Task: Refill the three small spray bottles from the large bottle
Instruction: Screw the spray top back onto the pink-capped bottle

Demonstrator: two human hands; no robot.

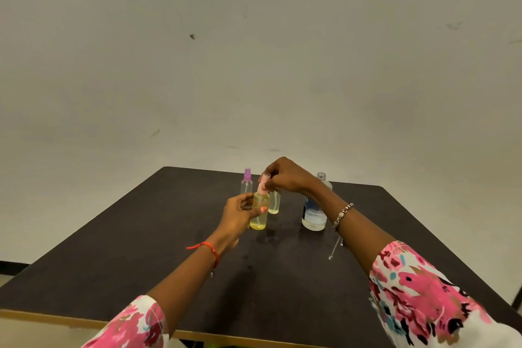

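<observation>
My left hand [238,213] grips a small spray bottle [259,213] full of yellow liquid, upright near the table's middle. My right hand [285,175] pinches its pink spray cap [264,184] at the top. Right behind it stands a second small bottle [274,203] with yellowish liquid, its top hidden by my right hand. A third small bottle [246,182] with a purple cap looks clear and stands further back on the left. The large bottle [315,213], uncapped, with a blue label and a little liquid at its base, stands to the right, partly behind my right wrist.
The dark table [141,257] has a light wooden front edge and reaches back to a plain wall. A bracelet with a dangling chain [336,246] hangs from my right wrist just above the tabletop.
</observation>
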